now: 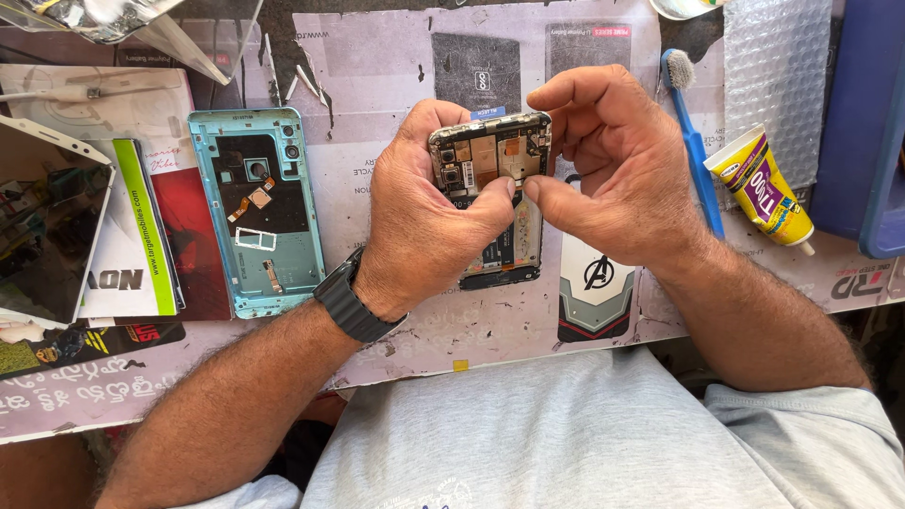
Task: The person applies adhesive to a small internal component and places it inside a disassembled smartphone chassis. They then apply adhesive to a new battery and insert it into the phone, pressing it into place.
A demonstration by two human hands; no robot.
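Left hand (429, 221) and right hand (617, 174) — curled, pinching opened phone (490, 155).

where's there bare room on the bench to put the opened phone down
Bare mat lies between the teal back cover and the left hand, and between the right hand and the blue toothbrush. The left edge is crowded with cards, the right with the glue tube.

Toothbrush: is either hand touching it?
No. The blue toothbrush lies on the mat, apart from the right hand; both hands are on the opened phone.
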